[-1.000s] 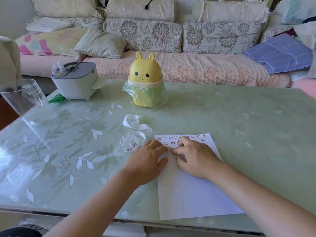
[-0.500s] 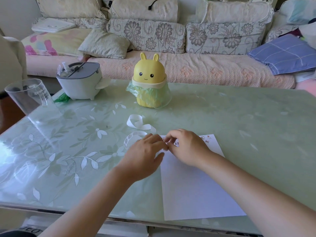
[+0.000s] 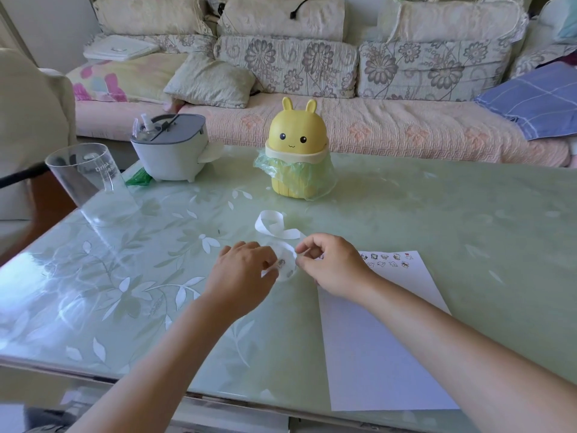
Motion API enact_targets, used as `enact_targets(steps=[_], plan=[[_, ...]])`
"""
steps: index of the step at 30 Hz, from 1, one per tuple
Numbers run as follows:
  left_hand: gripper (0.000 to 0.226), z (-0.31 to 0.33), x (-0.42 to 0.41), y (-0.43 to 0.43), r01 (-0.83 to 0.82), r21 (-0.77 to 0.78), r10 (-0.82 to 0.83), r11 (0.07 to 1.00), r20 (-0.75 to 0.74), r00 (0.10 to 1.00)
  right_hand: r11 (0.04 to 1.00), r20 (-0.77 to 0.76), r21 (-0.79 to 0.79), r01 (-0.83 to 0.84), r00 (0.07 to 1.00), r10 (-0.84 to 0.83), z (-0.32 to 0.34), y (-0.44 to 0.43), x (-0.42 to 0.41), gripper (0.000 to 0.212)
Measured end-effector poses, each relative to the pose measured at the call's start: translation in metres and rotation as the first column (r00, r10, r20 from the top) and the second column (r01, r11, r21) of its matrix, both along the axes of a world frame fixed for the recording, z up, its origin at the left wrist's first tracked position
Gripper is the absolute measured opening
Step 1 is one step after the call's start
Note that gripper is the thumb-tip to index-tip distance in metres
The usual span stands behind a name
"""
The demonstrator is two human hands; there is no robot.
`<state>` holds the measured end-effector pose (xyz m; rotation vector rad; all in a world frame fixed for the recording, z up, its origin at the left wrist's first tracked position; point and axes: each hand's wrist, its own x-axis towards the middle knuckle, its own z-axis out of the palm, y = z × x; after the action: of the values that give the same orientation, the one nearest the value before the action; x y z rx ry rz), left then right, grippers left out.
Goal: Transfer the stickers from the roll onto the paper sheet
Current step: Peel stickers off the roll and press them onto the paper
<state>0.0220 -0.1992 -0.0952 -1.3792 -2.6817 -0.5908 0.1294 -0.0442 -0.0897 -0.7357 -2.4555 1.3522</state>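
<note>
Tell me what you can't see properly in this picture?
All in the head view:
- Sticker roll: mostly covered by the left hand holding it.
- Right hand: too small to tell whether it pinches a sticker.
- Paper sheet: far left corner hidden under the right hand.
- Stickers on it: drawings too small to name.

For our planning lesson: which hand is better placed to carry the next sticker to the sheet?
Probably right: the right hand pinches at the roll beside the sheet; the left hand holds the roll's far side.
</note>
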Motion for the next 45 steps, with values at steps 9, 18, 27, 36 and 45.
enact_targets(steps=[9,18,27,36,45], plan=[[0.015,0.024,0.007,0.006,-0.105,0.264,-0.084,0.959,0.617,0.782,0.973,-0.218,-0.223,-0.067,0.976,0.017,0.020,-0.007,-0.001,0.011],[0.017,0.036,0.012,0.008,-0.190,0.330,-0.189,0.925,0.831,0.523,0.988,-0.235,-0.144,-0.052,0.972,0.017,0.028,-0.002,-0.001,0.012],[0.022,0.031,0.010,0.016,-0.473,0.287,-0.146,0.833,0.939,0.313,0.968,-0.245,0.244,-0.064,0.961,0.126,0.025,-0.003,0.002,0.015],[0.012,0.032,0.012,0.015,-0.547,0.192,-0.155,0.815,0.981,0.114,0.796,-0.264,0.605,-0.020,0.938,0.225,0.014,-0.004,0.001,0.013],[0.018,0.030,0.015,0.015,-0.534,0.247,-0.138,0.809,0.962,0.236,0.920,-0.274,0.391,-0.036,0.949,0.153,0.016,-0.006,0.005,0.012]])
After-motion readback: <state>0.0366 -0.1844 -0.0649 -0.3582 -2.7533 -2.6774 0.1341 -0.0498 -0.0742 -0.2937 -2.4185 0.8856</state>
